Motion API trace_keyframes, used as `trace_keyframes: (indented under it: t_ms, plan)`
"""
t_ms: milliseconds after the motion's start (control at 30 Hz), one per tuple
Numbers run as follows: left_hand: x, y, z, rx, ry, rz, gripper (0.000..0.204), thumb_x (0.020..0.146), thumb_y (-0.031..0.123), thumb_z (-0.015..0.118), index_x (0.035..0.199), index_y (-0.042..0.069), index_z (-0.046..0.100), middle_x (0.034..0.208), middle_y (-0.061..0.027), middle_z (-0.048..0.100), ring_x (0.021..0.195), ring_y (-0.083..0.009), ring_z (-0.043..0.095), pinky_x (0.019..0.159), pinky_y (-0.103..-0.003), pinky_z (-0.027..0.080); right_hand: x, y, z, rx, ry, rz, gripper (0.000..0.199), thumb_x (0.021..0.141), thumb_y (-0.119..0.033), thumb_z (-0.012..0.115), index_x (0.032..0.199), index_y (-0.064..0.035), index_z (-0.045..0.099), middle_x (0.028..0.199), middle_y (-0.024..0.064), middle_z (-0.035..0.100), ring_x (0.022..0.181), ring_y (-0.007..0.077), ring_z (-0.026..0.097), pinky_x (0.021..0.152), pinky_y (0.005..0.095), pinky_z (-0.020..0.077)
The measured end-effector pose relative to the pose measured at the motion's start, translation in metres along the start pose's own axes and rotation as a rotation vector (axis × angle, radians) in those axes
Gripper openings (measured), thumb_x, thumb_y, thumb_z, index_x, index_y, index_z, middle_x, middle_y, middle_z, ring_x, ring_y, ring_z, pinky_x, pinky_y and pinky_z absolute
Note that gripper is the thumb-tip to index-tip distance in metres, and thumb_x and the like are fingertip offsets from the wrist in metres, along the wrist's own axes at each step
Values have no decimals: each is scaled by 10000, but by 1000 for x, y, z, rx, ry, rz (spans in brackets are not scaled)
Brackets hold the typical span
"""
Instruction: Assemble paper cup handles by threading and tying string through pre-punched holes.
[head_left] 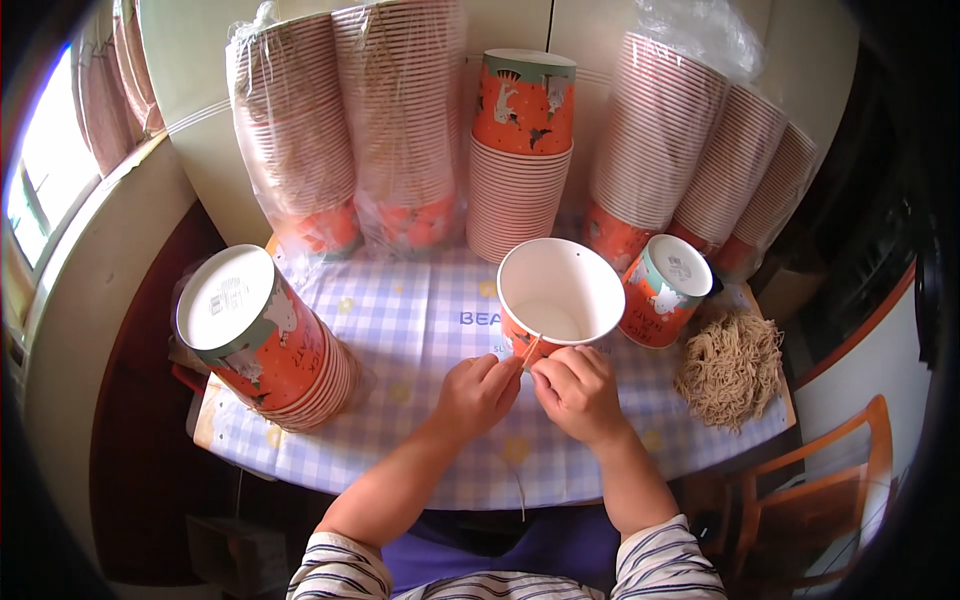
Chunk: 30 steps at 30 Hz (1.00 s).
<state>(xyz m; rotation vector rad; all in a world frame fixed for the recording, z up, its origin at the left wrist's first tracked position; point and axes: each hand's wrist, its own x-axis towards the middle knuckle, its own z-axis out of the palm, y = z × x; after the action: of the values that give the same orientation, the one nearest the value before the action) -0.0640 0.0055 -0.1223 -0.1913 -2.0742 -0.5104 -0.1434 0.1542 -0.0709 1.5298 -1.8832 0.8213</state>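
A white-lined orange paper bucket (pixel 519 285) stands open side up on the table in front of me. A thin tan string (pixel 534 345) runs at the near side of its rim, down toward my fingers. My left hand (pixel 478 396) is closed in a pinch on the string, just below the rim. Close beside it, my right hand (pixel 581 393) is also pinched at the string, knuckles against the bucket's near wall. A loose string end (pixel 520 490) hangs over the table's front edge. The fingertips partly hide the string where they meet.
Upside-down bucket stacks stand at left (pixel 285 345) and back middle (pixel 523 195). Plastic-wrapped bucket stacks (pixel 400 120) line the back left, with more wrapped stacks (pixel 660 130) back right. One upturned bucket (pixel 665 290) and a heap of tan strings (pixel 732 370) sit right. A checked cloth (pixel 400 400) covers the table.
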Motion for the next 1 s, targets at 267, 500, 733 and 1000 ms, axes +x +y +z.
trace_keyframes:
  t_ms: [267,500,733,1000]
  plan:
    - [-5,10,4,-368,-26,-372,162,776,-3,669,926,24,614,636,-18,519,508,-109,485,447,-250,363,-20,-3,13,208,150,238,145,713,7,668,835,-53,618,757,66,584,640,268,606,548,358,488]
    - [-6,14,7,-926,-38,-848,71,895,63,607,899,-8,614,634,74,519,543,14,407,472,-170,297,-24,-3,21,358,143,441,118,748,-3,664,852,-40,622,778,88,624,666,278,633,573,341,500]
    - [-4,13,7,-931,-43,-829,120,894,107,639,905,-11,622,647,72,532,553,18,403,475,-161,285,-25,-2,29,470,153,508,122,753,-3,661,867,-33,629,779,100,639,680,277,643,584,331,503]
    - [-2,14,3,-910,-19,-898,113,894,104,641,903,-8,634,656,77,524,563,15,399,481,-165,286,-23,-8,24,436,117,504,159,747,-9,663,900,-37,633,793,100,641,670,270,641,577,331,499]
